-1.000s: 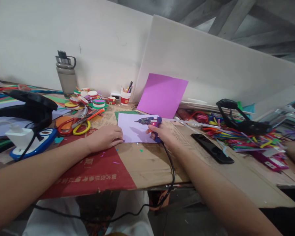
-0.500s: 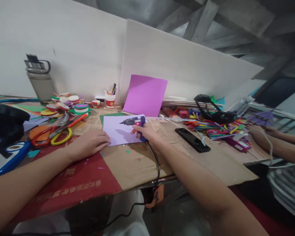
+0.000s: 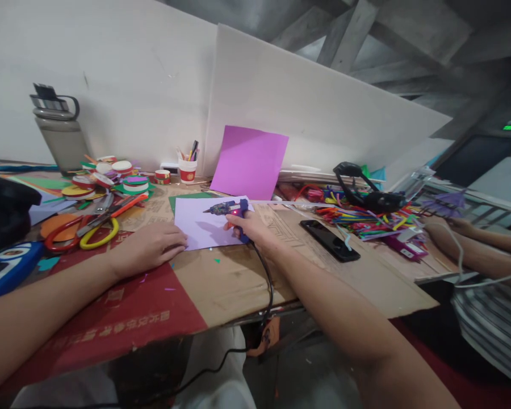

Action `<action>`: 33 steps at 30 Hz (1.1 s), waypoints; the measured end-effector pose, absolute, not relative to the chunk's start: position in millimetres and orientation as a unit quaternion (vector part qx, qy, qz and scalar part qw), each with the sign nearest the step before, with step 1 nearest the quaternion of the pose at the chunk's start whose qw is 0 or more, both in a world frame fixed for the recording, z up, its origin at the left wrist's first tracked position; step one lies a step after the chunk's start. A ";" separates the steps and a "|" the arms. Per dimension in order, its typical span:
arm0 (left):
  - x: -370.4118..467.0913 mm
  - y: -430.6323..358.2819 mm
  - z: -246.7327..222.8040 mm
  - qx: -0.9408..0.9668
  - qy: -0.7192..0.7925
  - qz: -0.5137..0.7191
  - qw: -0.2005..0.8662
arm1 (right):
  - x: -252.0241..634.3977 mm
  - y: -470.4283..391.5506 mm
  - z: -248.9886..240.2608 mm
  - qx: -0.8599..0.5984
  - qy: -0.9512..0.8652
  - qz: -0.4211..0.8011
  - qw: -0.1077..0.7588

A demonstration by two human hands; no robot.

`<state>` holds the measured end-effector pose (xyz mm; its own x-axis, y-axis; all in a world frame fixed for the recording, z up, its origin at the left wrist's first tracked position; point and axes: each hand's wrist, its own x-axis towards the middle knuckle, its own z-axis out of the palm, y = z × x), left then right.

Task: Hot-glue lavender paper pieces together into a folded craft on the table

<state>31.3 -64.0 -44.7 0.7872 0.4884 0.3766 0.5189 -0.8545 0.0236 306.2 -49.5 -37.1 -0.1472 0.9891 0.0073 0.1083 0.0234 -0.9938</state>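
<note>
My right hand point(image 3: 249, 225) is wrapped round a dark blue glue gun point(image 3: 223, 209) with a small red light, its nozzle pointing left over a lilac sheet of paper point(image 3: 191, 224). A black cord runs from the gun's handle down over the table edge. At the sheet's left edge lies my left hand point(image 3: 164, 243), flat with its fingers stretched toward the paper. Under both spreads a cardboard sheet point(image 3: 221, 289) with a red printed part. Left of my left hand are red-handled scissors point(image 3: 63, 241) and yellow-handled scissors point(image 3: 100, 234).
A purple sheet point(image 3: 250, 162) leans on the white board behind. A phone point(image 3: 330, 240) lies to the right, before a heap of coloured sticks point(image 3: 357, 218). At the left stand a bottle point(image 3: 62, 136) and paper rolls point(image 3: 123, 168). Another person's arms point(image 3: 464, 250) reach in at right.
The whole view has shifted slightly, so everything sits a little further left. My hands, the glue gun and the lilac sheet keep nearly the same places relative to each other.
</note>
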 end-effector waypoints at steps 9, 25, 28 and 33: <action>32.7 -67.5 -43.3 -0.948 -0.250 -0.185 0.063 | 306.7 -50.0 -37.4 -0.498 -0.577 0.484 0.430; 33.0 -71.1 -42.8 -0.939 -0.277 -0.204 0.018 | 302.4 -63.3 -28.3 -0.518 -0.575 0.473 0.420; 32.2 -70.1 -42.6 -0.943 -0.271 -0.194 0.003 | 302.5 -63.0 -28.4 -0.516 -0.572 0.478 0.422; 32.8 -69.2 -42.5 -0.933 -0.304 -0.192 -0.014 | 303.8 -61.6 -29.9 -0.516 -0.572 0.481 0.420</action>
<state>32.8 -69.2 -42.5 0.7419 0.5720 0.3499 0.5613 -0.8152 0.1426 303.8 -61.6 -29.9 -0.1150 0.9932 -0.0160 0.1864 0.0057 -0.9825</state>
